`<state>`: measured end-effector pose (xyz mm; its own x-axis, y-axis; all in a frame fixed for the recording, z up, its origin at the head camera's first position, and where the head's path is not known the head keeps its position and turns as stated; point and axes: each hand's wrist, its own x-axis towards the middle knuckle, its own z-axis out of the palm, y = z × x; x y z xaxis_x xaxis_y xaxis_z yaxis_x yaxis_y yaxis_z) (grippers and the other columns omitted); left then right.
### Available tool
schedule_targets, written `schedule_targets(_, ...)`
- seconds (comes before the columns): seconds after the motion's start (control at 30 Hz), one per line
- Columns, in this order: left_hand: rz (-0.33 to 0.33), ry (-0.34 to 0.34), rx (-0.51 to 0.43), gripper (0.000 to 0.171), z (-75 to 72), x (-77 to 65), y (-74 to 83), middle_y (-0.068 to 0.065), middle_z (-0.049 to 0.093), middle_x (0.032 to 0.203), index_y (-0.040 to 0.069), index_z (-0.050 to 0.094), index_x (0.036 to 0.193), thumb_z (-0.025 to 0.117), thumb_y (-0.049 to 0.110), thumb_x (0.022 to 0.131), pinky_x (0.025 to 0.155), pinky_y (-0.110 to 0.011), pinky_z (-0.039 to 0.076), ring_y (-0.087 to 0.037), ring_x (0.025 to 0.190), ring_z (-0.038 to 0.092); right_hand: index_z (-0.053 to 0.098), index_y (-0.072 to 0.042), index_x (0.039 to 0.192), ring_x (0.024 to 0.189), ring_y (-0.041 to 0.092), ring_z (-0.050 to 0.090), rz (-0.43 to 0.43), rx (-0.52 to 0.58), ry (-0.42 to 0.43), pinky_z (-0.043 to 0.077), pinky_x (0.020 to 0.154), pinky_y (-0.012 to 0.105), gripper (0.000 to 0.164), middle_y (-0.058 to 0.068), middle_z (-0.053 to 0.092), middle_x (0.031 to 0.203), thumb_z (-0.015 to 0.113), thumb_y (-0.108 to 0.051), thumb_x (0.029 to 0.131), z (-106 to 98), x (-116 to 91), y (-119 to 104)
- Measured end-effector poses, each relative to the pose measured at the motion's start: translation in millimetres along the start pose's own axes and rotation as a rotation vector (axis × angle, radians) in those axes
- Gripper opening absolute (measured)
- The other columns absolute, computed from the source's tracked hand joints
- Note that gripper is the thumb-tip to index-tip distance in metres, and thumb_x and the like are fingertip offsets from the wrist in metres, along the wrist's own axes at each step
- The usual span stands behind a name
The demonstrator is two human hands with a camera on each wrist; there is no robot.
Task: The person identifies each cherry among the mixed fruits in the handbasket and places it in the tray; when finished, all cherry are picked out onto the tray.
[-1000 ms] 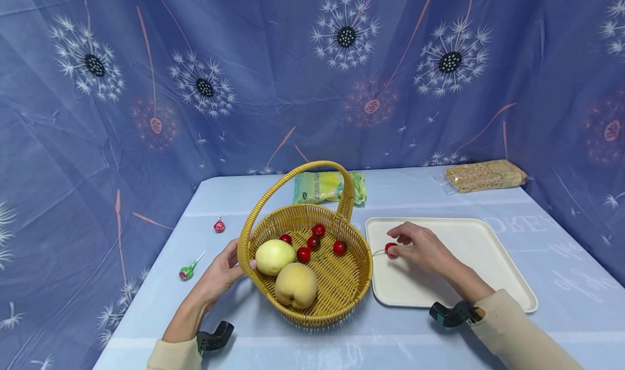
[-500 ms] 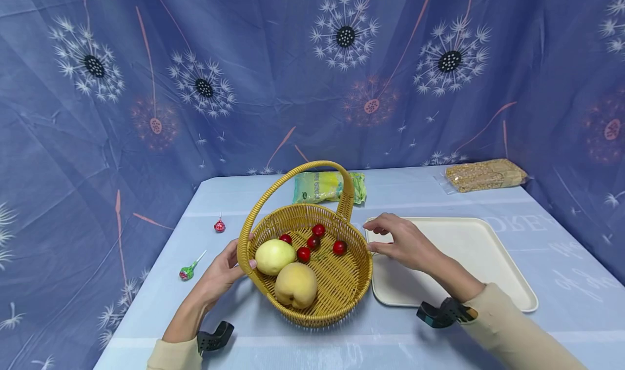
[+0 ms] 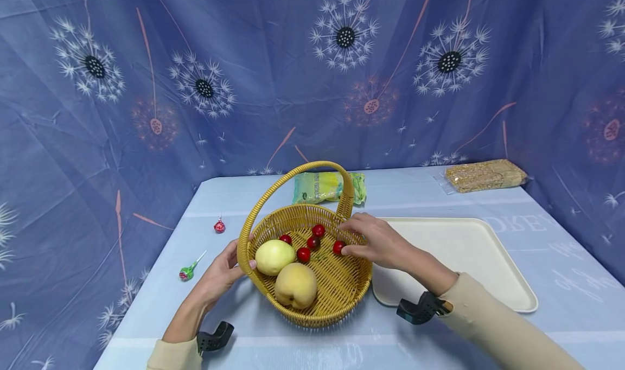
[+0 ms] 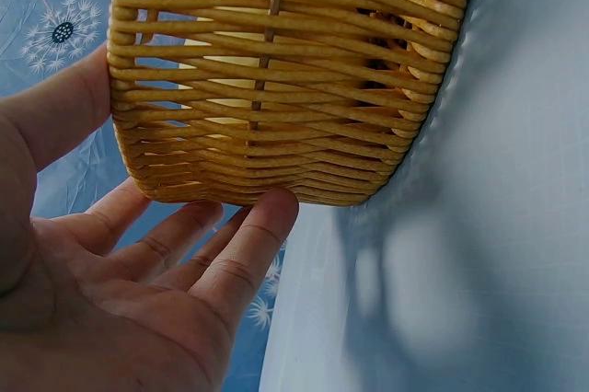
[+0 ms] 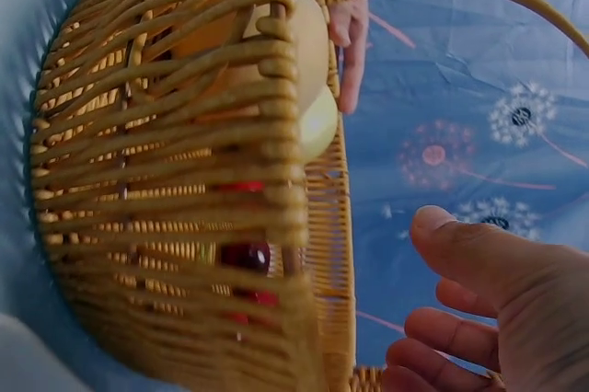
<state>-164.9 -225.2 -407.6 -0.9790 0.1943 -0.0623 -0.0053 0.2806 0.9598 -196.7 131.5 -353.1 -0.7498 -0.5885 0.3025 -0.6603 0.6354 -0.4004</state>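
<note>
A yellow woven basket [image 3: 342, 294] with a tall handle stands mid-table. Inside lie a yellow-green fruit [image 3: 275, 257], a peach [image 3: 295, 286] and several red cherries [image 3: 303, 255]. My left hand [image 3: 222, 269] holds the basket's left side, thumb at the rim and fingers against the outer weave [image 4: 276, 88]. Reaching over the right rim, my right hand [image 3: 378, 240] has thumb and fingers apart beside the rightmost cherry [image 3: 338, 247]; contact is unclear. In the right wrist view nothing shows between thumb and fingers of the right hand [image 5: 497, 300], and a dark cherry [image 5: 247, 256] appears through the weave.
A white tray [image 3: 459, 250] lies right of the basket, partly hidden by my right arm. Two lollipops, one red [image 3: 219, 226] and one green [image 3: 186, 273], lie at left. Behind are a green-yellow packet [image 3: 317, 188] and a bag of grains [image 3: 485, 176].
My right hand has moved left from a cherry on the tray to over the basket's right rim. That cherry no longer shows. My left hand and the basket have stayed put.
</note>
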Motion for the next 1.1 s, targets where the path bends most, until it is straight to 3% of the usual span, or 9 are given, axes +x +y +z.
schedule_targets(0.43, -0.001, 0.0, 0.0, 0.068, -0.2, 0.1, -0.3, -0.01, 0.03, 0.154, 0.014, 0.03, 0.146, 0.066, 0.018, 0.088, 0.111, -0.052, 0.026, -0.031, 0.144, 0.025, 0.061, -0.006, 0.12, 0.102, 0.021, 0.059, -0.032, -0.133, -0.14, 0.05, 0.081, 0.038, 0.049, 0.008, 0.063, 0.113, 0.074, -0.032, 0.08, 24, 21, -5)
schedule_targets(0.63, 0.0, -0.004, -0.005, 0.069, 0.1, 0.3, -0.6, -0.011, 0.031, 0.154, 0.014, 0.029, 0.146, 0.066, 0.018, 0.088, 0.109, -0.048, 0.029, -0.032, 0.143, 0.025, 0.059, -0.006, 0.121, 0.104, 0.025, 0.059, 0.014, -0.154, -0.21, 0.049, 0.085, 0.042, 0.05, 0.01, 0.062, 0.117, 0.074, -0.031, 0.08, 33, 27, -5)
schedule_targets(1.1, -0.003, -0.001, -0.003, 0.067, -0.7, 0.5, -1.6, -0.011, 0.032, 0.153, 0.013, 0.031, 0.145, 0.066, 0.018, 0.088, 0.11, -0.051, 0.028, -0.032, 0.143, 0.027, 0.062, -0.001, 0.117, 0.077, 0.014, 0.055, 0.081, -0.178, -0.308, 0.047, 0.075, 0.036, 0.05, 0.01, 0.065, 0.104, 0.077, -0.026, 0.077, 41, 37, -8)
